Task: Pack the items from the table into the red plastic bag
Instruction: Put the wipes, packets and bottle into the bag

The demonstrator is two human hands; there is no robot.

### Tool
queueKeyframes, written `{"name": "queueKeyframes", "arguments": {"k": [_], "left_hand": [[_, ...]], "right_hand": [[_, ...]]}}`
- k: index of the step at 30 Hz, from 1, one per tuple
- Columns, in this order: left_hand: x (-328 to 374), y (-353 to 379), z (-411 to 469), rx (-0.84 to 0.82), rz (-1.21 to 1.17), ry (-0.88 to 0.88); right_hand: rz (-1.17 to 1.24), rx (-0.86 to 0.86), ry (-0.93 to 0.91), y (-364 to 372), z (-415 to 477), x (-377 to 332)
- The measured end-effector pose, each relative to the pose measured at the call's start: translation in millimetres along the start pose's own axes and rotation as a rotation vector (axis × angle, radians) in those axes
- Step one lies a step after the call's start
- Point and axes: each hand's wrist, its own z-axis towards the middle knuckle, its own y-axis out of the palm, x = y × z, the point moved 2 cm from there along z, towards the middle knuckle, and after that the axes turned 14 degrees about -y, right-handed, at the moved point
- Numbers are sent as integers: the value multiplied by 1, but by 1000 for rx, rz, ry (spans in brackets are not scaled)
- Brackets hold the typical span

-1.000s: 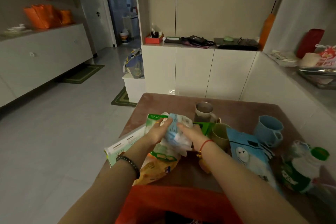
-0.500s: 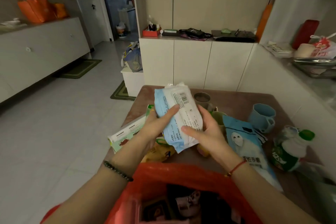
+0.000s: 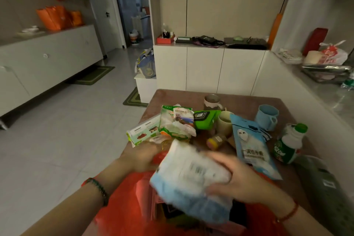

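Blurred packet [image 3: 189,182] over red bag [image 3: 124,203]

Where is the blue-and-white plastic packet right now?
Head view, bottom centre: the blurred blue-and-white plastic packet is in the grip of the right hand, over the open mouth of the red plastic bag.

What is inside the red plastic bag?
In the red plastic bag, dark packets show, too dim to name. The blue-white pack, gripped by the right hand, covers the rest.

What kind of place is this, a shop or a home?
Most likely a home: white built-in cabinets, a blue mug on a small brown table, and a green mat on the tiled floor.
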Motion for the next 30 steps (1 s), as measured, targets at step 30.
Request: {"name": "queueKeyframes", "arguments": {"k": [30], "left_hand": [[11,40,204,-295,-1462,-737]], "right_hand": [[565,857,808,-60,186,247]]}}
